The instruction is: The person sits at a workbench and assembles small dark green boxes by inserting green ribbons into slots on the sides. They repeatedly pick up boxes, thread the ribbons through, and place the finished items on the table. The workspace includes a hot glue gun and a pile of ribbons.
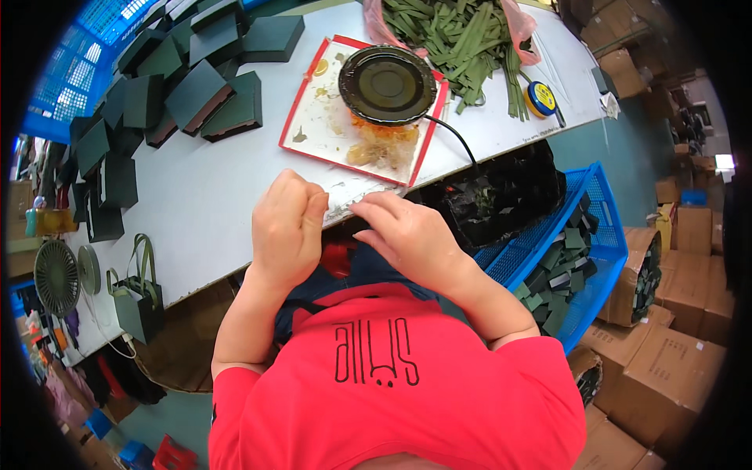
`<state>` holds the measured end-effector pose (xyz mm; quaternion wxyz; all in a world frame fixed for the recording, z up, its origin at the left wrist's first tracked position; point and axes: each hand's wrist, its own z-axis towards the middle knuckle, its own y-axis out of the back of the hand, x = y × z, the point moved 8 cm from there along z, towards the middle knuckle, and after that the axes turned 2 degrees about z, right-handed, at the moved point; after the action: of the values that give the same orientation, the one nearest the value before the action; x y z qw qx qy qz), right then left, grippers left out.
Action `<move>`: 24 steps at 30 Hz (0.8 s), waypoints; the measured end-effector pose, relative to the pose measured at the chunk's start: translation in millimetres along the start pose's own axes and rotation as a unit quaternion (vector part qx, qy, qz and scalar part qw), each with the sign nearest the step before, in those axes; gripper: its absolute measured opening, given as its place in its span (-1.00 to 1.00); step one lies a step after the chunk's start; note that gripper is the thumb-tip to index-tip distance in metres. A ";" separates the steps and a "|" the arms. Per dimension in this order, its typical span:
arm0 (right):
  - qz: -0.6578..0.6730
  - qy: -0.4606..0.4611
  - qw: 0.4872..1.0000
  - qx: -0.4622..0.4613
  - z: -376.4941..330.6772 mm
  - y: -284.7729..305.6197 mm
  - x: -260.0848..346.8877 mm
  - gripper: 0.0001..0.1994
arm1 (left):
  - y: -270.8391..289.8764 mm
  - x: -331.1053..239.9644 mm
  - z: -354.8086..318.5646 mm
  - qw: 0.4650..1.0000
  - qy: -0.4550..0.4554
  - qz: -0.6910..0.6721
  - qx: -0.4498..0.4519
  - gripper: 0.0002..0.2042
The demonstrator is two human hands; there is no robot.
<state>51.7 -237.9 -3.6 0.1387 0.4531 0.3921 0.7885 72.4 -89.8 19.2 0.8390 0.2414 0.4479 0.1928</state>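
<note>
- Right now we're at the near edge of the white table [204, 196], both hands meeting over a thin pale strip [352, 202].
- Strip: flat, whitish w/ speckled marks, lying on the table edge just below the red-rimmed tray [301, 98]; ends hidden by our fingers.
- Left hand [287, 227]: curled into a loose fist, knuckles up, fingertips on the strip's left end. Can't tell if it's actually pinching.
- Right hand [411, 235]: palm down, fingers stretched left, tips pressing on the strip's right end; not closed around it.
- Round black pot [387, 84] sits on the tray w/ amber glue residue; dark green boxes [200, 94] piled far left, green ribbon strips [454, 35] up top, blue crate [580, 235] to our right.
</note>
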 end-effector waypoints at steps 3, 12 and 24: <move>-0.053 0.025 0.998 0.022 -9.8 -2.7 -3.6 -0.66 | -8.9 -15.6 -0.3 0.998 -0.042 -0.035 0.042 -0.84; -0.195 -0.043 0.980 0.006 -35.0 -4.6 -28.2 -0.71 | -80.2 -43.2 -19.6 0.989 -0.015 -0.110 0.099 -0.70; 0.056 -0.093 0.979 0.174 -89.8 30.7 -61.7 -0.70 | -77.6 -24.0 8.1 0.978 0.106 -0.167 0.060 -0.87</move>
<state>16.0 -337.6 -43.4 0.0496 0.5627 0.4827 0.6692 74.9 -167.4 -5.9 0.7912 0.1914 0.5789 0.0473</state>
